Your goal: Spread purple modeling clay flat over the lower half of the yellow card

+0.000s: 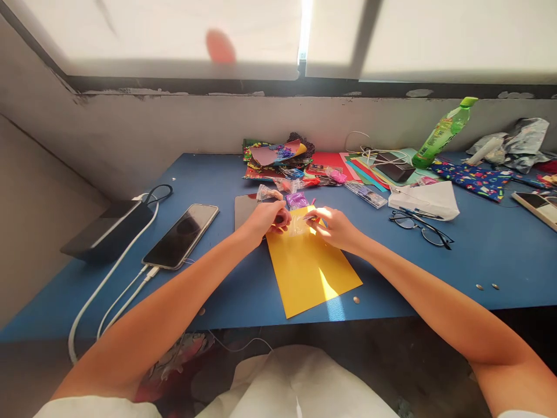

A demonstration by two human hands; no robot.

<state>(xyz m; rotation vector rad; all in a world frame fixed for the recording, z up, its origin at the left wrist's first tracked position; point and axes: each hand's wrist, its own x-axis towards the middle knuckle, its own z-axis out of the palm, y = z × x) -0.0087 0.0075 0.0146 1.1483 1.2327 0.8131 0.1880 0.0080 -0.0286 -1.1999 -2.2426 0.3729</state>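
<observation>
Over the top of a yellow sheet of paper [304, 267], both hands are close together with a small clear plastic bag [298, 225] between them. My left hand [273, 218] is closed, fingers curled on the bag's left side. The fingertips of my right hand [331, 226] pinch the other side; a small dark bit shows there, too small to name. Just beyond lies a purple packet [297, 200]. A dark flat device [244, 210] sits partly behind my left hand, with clear crumpled plastic [266, 193] on it.
Left are a phone [181, 237] on white cables and a black box-like device [108, 229]. Coloured papers [365, 171] and small packets lie at the back. Eyeglasses [421, 228], white paper [424, 200] and a leaning green bottle [444, 133] are on the right.
</observation>
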